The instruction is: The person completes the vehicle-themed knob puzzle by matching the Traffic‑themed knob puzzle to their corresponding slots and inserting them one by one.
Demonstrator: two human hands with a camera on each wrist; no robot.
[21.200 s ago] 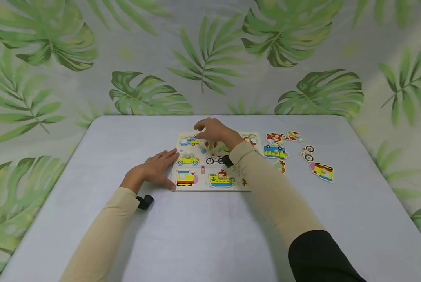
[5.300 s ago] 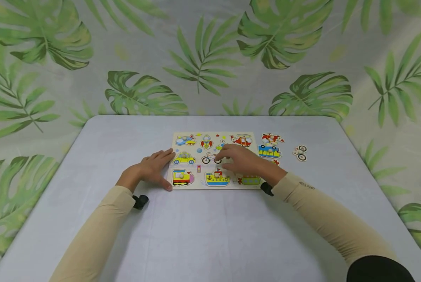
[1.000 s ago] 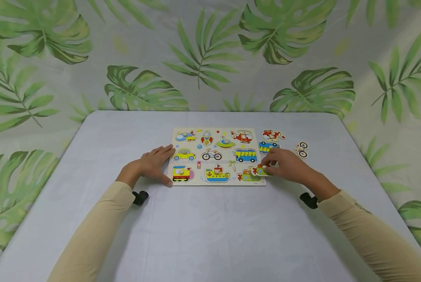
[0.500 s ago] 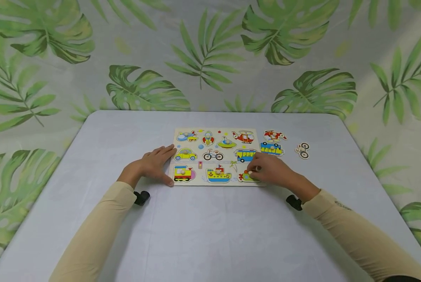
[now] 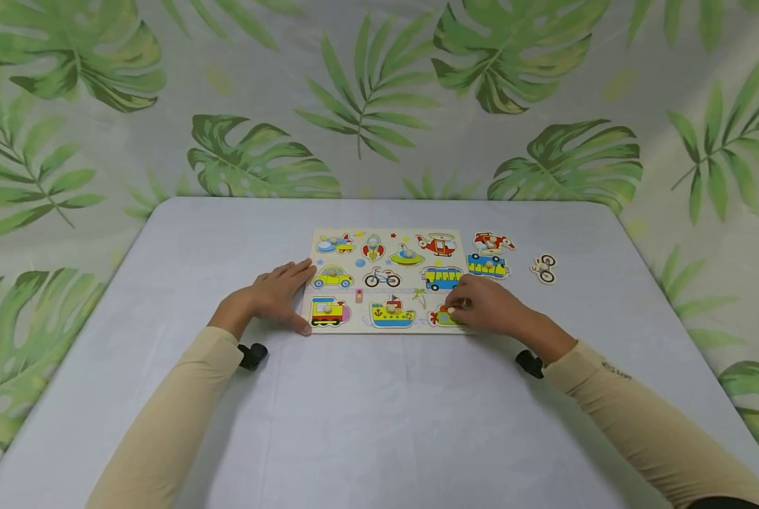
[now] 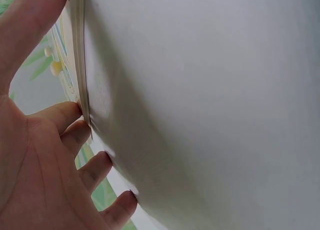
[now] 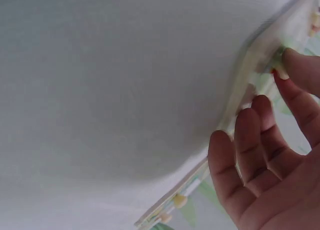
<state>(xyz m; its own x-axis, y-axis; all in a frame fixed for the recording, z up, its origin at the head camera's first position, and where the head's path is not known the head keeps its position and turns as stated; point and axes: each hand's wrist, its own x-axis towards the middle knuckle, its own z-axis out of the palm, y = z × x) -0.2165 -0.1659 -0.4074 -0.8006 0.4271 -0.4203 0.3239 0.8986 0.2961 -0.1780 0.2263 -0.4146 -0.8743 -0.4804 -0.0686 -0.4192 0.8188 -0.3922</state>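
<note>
My left hand (image 5: 268, 297) lies at the left edge of a wooden peg puzzle board (image 5: 360, 322), fingers spread and straight; in the left wrist view its thumb and fingertips meet the board's edge. At the lower right corner, my right hand (image 5: 497, 307) pinches the knob of a green submarine puzzle piece (image 5: 441, 317) between thumb and finger. The submarine lies over its matching picture, partly hidden by the hand. Knobbed plane (image 5: 335, 244), rocket (image 5: 374, 248), saucer (image 5: 408, 255), car (image 5: 332, 277), train (image 5: 328, 311) and ship (image 5: 392, 313) pieces sit in the board.
Right of the board lie a loose helicopter piece (image 5: 494, 242), a bus piece (image 5: 481, 264) turned upside down, and a bicycle piece (image 5: 545, 269) turned on its side. The board's helicopter, bus and bicycle pictures show no knobs. A white cloth covers the table (image 5: 367, 417).
Over the last second my right hand has moved left with the submarine onto its picture. Since the oldest frame, the loose train and rocket have come into the board. The left hand keeps its place.
</note>
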